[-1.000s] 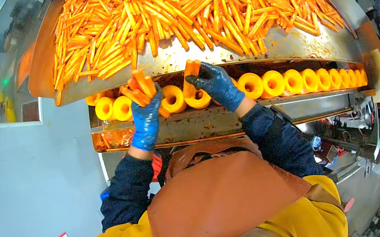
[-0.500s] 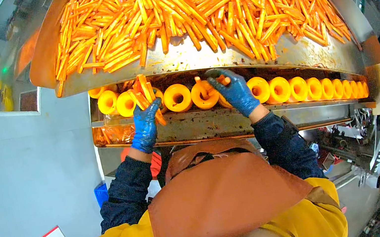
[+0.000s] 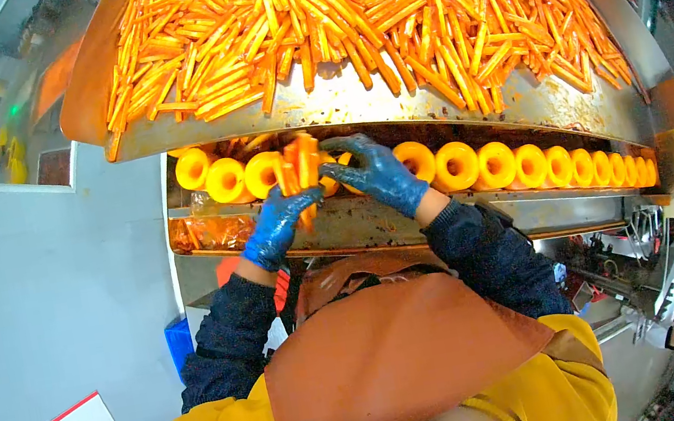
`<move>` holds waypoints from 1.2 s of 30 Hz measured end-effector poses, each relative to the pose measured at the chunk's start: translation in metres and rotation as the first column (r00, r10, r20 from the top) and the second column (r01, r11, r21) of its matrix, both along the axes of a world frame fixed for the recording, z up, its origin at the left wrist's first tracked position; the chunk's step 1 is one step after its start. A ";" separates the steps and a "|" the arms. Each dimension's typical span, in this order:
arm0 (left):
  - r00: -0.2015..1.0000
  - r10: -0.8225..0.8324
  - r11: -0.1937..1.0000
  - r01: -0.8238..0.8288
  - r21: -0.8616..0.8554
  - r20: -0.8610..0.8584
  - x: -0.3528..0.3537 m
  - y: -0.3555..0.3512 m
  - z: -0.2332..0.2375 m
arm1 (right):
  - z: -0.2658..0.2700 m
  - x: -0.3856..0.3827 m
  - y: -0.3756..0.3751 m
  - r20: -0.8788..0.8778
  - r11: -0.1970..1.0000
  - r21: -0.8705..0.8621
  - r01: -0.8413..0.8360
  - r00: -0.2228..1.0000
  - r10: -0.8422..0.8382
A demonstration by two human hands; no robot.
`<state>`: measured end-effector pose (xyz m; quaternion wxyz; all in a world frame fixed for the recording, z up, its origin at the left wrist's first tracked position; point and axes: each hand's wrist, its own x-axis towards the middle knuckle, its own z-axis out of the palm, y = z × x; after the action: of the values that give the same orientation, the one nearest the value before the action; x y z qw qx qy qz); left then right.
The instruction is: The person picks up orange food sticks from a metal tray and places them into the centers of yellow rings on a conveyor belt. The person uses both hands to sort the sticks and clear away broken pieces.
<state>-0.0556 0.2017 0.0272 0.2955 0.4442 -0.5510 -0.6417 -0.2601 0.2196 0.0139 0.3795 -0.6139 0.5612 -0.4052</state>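
Observation:
My left hand (image 3: 276,228), in a blue glove, is closed round an upright bundle of orange, sauce-coated food sticks (image 3: 298,166). My gloved right hand (image 3: 384,174) reaches in from the right, its thumb and fingers apart at the right side of that bundle. Whether its fingertips touch the sticks cannot be made out. Both hands are over a row of yellow funnel-shaped cups (image 3: 456,166). A cup (image 3: 263,175) stands just left of the bundle, and others behind my hands are partly covered.
Beyond the cups, a metal tray (image 3: 337,103) carries a large heap of similar orange sticks (image 3: 411,11). A metal ledge (image 3: 410,220) runs along the near side. Bagged sticks (image 3: 211,231) lie at its left end, and a blue crate (image 3: 181,348) is below.
My right hand has moved left from the cups to the bundle, and the sticks in its fingers no longer show. My left hand has shifted slightly right, still holding its bundle.

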 end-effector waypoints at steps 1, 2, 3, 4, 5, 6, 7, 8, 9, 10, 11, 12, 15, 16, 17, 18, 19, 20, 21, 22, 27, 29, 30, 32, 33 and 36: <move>0.990 -0.127 0.987 0.119 0.112 0.067 -0.005 0.000 0.008 | 0.005 0.004 -0.001 0.141 0.978 0.192 -0.085 0.988 0.058; 0.959 -0.257 0.947 0.226 0.227 0.118 -0.008 -0.001 0.011 | -0.003 0.011 -0.001 0.421 0.966 0.184 -0.183 0.902 0.091; 0.968 -0.247 0.941 0.252 0.226 -0.048 -0.008 0.000 0.006 | -0.006 0.011 -0.003 0.441 0.968 0.191 -0.161 0.895 0.062; 0.969 -0.244 0.943 0.248 0.223 -0.047 -0.005 0.001 0.004 | -0.009 0.012 -0.005 0.463 0.970 0.197 -0.140 0.886 0.033; 0.981 -0.183 0.940 0.195 0.279 -0.070 -0.003 0.003 0.004 | -0.011 0.012 -0.006 0.464 0.970 0.195 -0.143 0.885 0.037; 0.989 -0.119 0.931 0.143 0.335 -0.090 -0.003 0.004 0.007 | -0.011 0.010 -0.006 0.504 0.967 0.251 -0.050 0.859 -0.087; 0.988 -0.148 0.927 0.150 0.343 -0.032 0.006 0.002 -0.004 | -0.009 0.009 -0.005 0.536 0.949 0.314 0.040 0.818 -0.212; 0.989 -0.145 0.927 0.147 0.345 -0.032 0.010 0.002 -0.007 | -0.007 0.007 -0.004 0.536 0.948 0.316 0.037 0.818 -0.211; 0.995 -0.097 0.926 0.091 0.367 -0.003 0.011 0.001 -0.003 | 0.009 0.005 -0.003 0.548 0.953 0.273 0.129 0.793 -0.264; 0.998 -0.050 0.921 0.036 0.387 0.026 0.010 0.001 0.002 | 0.017 0.004 -0.003 0.563 0.948 0.229 0.221 0.764 -0.314; 0.985 -0.134 0.987 0.142 -0.074 0.108 0.013 0.008 0.012 | 0.004 0.000 -0.008 0.485 0.955 0.028 0.296 0.831 -0.272; 0.985 -0.133 0.987 0.141 -0.075 0.108 0.018 0.007 0.002 | -0.003 -0.006 -0.013 0.485 0.955 0.028 0.295 0.831 -0.271; 0.992 0.103 0.993 -0.106 0.042 0.079 0.030 0.002 -0.015 | -0.022 -0.010 -0.021 0.271 0.969 -0.009 0.246 0.934 -0.235; 0.992 0.102 0.994 -0.106 0.042 0.080 0.032 0.002 -0.016 | -0.025 -0.012 -0.020 0.271 0.969 -0.009 0.247 0.933 -0.235; 0.988 0.113 0.990 -0.120 0.068 0.102 0.037 0.001 -0.016 | -0.026 -0.014 -0.017 0.097 0.987 0.006 0.161 0.982 -0.161; 0.984 0.124 0.987 -0.136 0.091 0.125 0.040 0.001 -0.013 | -0.024 -0.015 -0.015 -0.078 0.996 0.034 0.078 0.994 -0.075; 0.984 0.124 0.987 -0.136 0.088 0.128 0.043 0.001 -0.008 | -0.030 -0.018 -0.013 -0.052 0.990 0.113 0.084 0.996 -0.079; 0.970 0.121 0.986 -0.142 0.085 0.212 0.046 0.001 0.000 | -0.032 -0.023 -0.013 -0.050 0.991 0.109 0.083 0.996 -0.078; 0.949 0.117 0.985 -0.148 0.084 0.294 0.049 0.001 0.007 | -0.034 -0.030 -0.011 0.007 0.991 0.115 0.070 0.997 -0.071; 0.948 0.118 0.985 -0.149 0.085 0.294 0.052 0.002 0.009 | -0.031 -0.036 -0.008 0.063 0.991 0.122 0.057 0.996 -0.065; 0.839 -0.237 0.926 0.347 -0.147 0.490 0.075 -0.009 -0.005 | -0.015 -0.062 0.009 0.395 0.970 0.151 0.190 0.888 -0.235; 0.794 -0.264 0.799 0.498 -0.337 0.547 0.072 -0.016 -0.016 | -0.037 -0.068 0.009 0.108 0.988 0.110 0.105 0.987 -0.117; 0.745 -0.270 0.610 0.622 -0.490 0.610 0.070 -0.019 -0.018 | -0.035 -0.066 0.011 0.108 0.988 0.108 0.107 0.987 -0.118; 0.804 -0.336 0.834 0.496 -0.242 0.491 0.048 -0.019 -0.008 | -0.027 -0.059 0.017 0.022 0.985 0.041 0.170 0.985 -0.171; 0.831 -0.354 0.853 0.475 -0.217 0.428 0.041 -0.020 -0.008 | -0.021 -0.062 0.019 -0.050 0.979 0.071 0.189 0.981 -0.186; 0.817 -0.346 0.788 0.519 -0.329 0.461 0.032 -0.023 0.006 | -0.004 -0.053 0.017 0.173 0.932 -0.078 0.354 0.925 -0.338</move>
<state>-0.0232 0.1785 0.0336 0.1185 0.3389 -0.8159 -0.4533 -0.3134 0.2364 0.0100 0.3113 -0.4908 0.6066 -0.5424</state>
